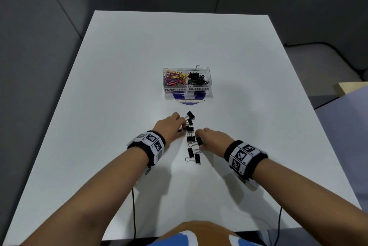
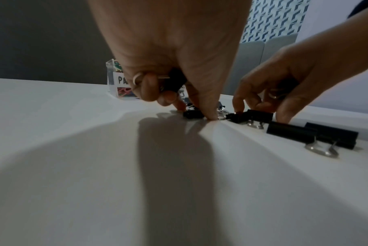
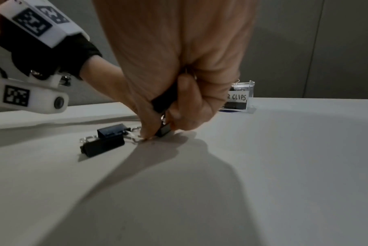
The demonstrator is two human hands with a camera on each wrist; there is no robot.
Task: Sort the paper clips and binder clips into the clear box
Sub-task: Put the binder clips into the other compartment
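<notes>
nearest the person, on the white table (image 1: pixel 119 86), lie two black binder clips (image 1: pixel 194 156) side by side, well short of the clear box (image 1: pixel 188 83) and apart from both hands. just beyond them, toward the box, the right hand (image 1: pixel 211 140) hangs over the table with its fingers curled; it holds one black clip (image 3: pixel 164 99) tucked in the palm, and its fingertips (image 3: pixel 147 133) pinch another clip (image 3: pixel 164 130) that rests on the table. beside that hand, on the side away from the box's binder half, two more loose clips (image 3: pixel 107 139) lie touching each other. slightly nearer the box, the left hand (image 1: pixel 171 124) is also curled: it grips a black clip (image 2: pixel 175 79) against the palm, while its thumb and a finger (image 2: pixel 208 108) press down on either side of a small clip (image 2: pixel 192 114) on the table. between the left hand and the box one more clip (image 1: pixel 190 115) lies alone. farthest out, the clear box stands near the middle of the table, on a dark blue round label (image 1: pixel 188 98). its left half, marked "paper clips", holds coloured paper clips (image 1: pixel 174 78); its right half, marked "binder clips", holds black binder clips (image 1: pixel 197 77), one with a wire handle sticking up above the rim.
</notes>
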